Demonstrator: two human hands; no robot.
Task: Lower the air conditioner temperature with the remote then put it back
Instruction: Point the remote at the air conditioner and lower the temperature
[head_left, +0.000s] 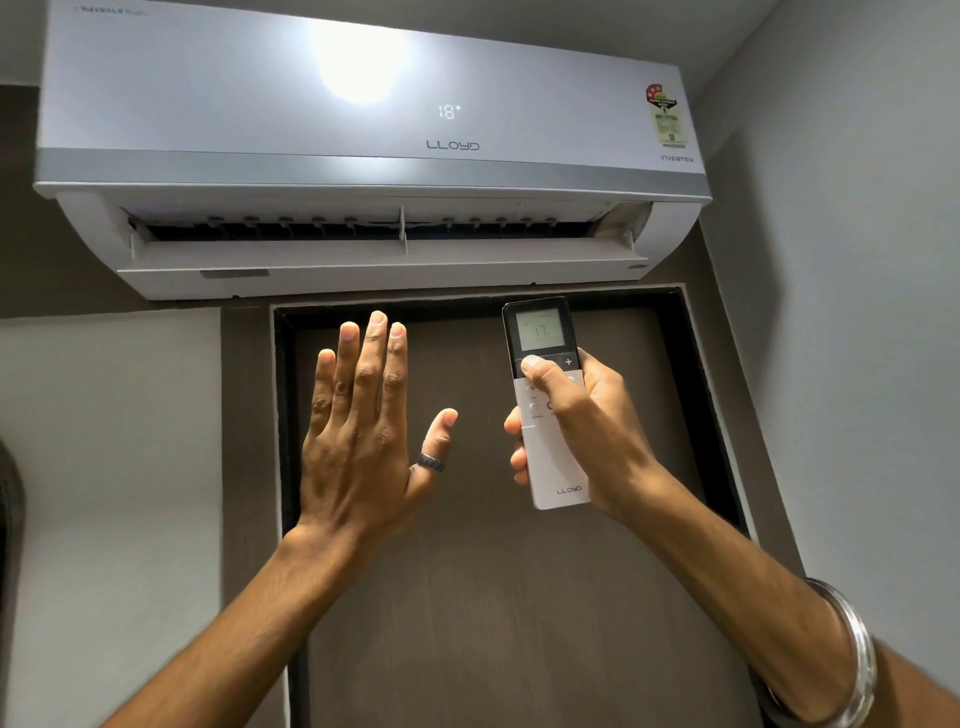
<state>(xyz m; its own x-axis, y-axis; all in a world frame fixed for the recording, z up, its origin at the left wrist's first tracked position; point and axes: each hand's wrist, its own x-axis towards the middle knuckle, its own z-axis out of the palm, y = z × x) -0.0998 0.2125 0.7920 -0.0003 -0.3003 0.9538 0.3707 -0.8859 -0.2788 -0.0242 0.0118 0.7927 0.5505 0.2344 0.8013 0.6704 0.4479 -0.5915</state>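
Observation:
A white wall air conditioner hangs high on the wall, its flap open and its front display reading 18. My right hand holds a slim white and black remote upright below it, pointing up at the unit. The thumb rests on the dark button strip just left of the plus key. The remote's small screen reads 17. My left hand is raised beside it, palm away from me, fingers straight and apart, holding nothing. A dark ring sits on its thumb.
A dark brown door in a black frame fills the space below the unit. Grey walls stand to the left and right. A metal bangle circles my right wrist.

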